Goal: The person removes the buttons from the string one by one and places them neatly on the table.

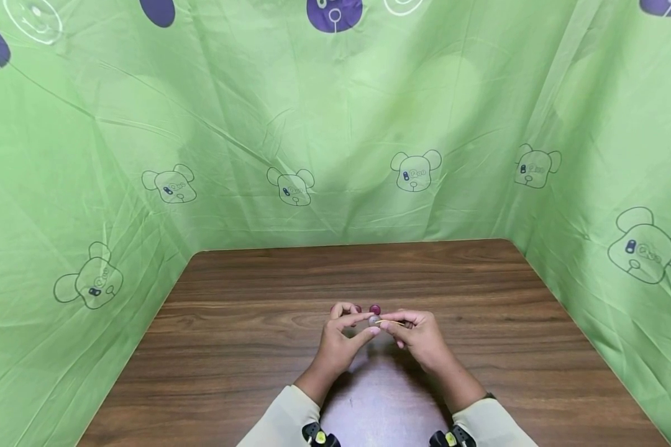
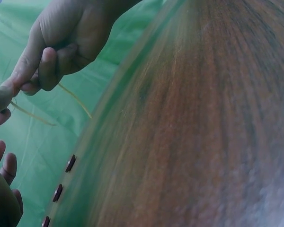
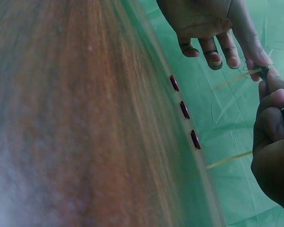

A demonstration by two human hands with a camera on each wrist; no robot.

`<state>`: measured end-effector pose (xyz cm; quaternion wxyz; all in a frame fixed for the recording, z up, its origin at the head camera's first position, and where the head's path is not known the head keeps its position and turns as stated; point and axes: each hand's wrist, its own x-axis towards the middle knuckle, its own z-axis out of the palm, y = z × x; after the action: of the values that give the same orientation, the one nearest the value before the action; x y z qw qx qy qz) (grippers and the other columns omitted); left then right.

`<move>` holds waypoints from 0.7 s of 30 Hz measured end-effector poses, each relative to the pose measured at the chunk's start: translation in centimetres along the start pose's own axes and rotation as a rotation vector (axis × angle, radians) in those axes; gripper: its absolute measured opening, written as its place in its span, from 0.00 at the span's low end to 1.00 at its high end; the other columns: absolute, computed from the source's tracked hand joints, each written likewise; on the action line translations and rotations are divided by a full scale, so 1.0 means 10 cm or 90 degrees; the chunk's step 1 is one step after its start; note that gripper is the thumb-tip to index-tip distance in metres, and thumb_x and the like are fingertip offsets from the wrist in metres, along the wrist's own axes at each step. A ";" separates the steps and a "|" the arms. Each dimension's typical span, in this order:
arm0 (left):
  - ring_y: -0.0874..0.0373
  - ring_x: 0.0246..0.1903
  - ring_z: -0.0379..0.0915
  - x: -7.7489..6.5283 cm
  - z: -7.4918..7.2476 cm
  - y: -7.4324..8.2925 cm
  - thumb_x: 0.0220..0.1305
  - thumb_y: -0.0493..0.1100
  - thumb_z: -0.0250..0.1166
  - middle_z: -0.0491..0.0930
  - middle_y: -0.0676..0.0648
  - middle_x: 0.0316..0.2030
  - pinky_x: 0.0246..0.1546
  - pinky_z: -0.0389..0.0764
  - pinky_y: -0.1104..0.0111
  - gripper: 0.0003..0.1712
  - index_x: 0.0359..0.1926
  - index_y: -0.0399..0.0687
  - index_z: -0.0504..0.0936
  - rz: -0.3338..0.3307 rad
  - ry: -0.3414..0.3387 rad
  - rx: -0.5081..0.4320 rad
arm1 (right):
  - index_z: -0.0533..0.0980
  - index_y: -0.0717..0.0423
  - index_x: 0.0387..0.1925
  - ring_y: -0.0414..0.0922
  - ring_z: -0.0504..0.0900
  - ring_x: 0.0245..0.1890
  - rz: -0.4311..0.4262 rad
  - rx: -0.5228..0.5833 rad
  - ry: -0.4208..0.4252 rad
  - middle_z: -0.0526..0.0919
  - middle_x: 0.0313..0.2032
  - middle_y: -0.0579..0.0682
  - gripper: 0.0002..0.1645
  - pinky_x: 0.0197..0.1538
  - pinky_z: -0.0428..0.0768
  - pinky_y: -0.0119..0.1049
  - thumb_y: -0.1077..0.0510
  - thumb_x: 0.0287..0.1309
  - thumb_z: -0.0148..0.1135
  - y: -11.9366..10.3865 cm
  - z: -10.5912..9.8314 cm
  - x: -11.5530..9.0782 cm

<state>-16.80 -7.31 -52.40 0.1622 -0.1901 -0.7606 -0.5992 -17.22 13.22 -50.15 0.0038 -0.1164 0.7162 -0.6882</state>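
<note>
Above the table, my left hand [image 1: 338, 340] pinches a small round grey disc [image 1: 374, 320] between thumb and forefinger; its other fingers are spread in the right wrist view. Close beside it, my right hand [image 1: 423, 341] pinches a thin yellow cord [image 1: 394, 321] at the disc. In the right wrist view, one length of the cord [image 3: 236, 80] runs out from the fingertips and another [image 3: 229, 160] hangs below the right hand. The fingertips hide whether the cord passes through the disc.
Dark red round discs lie on the table beyond the hands, one [image 1: 374, 309] in plain sight and others partly behind the left fingers. The wood-grain table [image 1: 246, 292] is bounded by green cloth walls [image 1: 341, 217] at the back and both sides.
</note>
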 end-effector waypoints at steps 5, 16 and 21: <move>0.52 0.51 0.74 0.00 -0.02 0.01 0.60 0.40 0.83 0.78 0.40 0.47 0.49 0.80 0.55 0.16 0.49 0.44 0.95 -0.015 -0.001 -0.007 | 0.89 0.69 0.44 0.33 0.73 0.17 -0.004 -0.006 -0.002 0.88 0.26 0.41 0.11 0.22 0.70 0.27 0.64 0.66 0.76 0.01 -0.02 0.00; 0.48 0.47 0.74 0.00 -0.08 -0.05 0.60 0.41 0.84 0.77 0.42 0.46 0.50 0.79 0.61 0.16 0.49 0.44 0.95 -0.018 0.008 0.017 | 0.88 0.71 0.43 0.34 0.73 0.18 0.001 -0.019 0.015 0.88 0.31 0.39 0.10 0.22 0.70 0.26 0.64 0.67 0.75 0.00 -0.02 0.01; 0.46 0.47 0.74 0.00 -0.11 -0.09 0.59 0.40 0.84 0.76 0.40 0.45 0.48 0.79 0.57 0.17 0.49 0.43 0.95 -0.018 0.017 0.021 | 0.88 0.71 0.43 0.34 0.72 0.17 0.002 -0.023 0.022 0.81 0.24 0.38 0.10 0.22 0.69 0.26 0.65 0.67 0.75 -0.01 -0.02 0.00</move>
<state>-17.21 -8.61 -52.90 0.1670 -0.1689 -0.7706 -0.5914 -17.29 13.44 -50.08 -0.0091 -0.1033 0.7285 -0.6771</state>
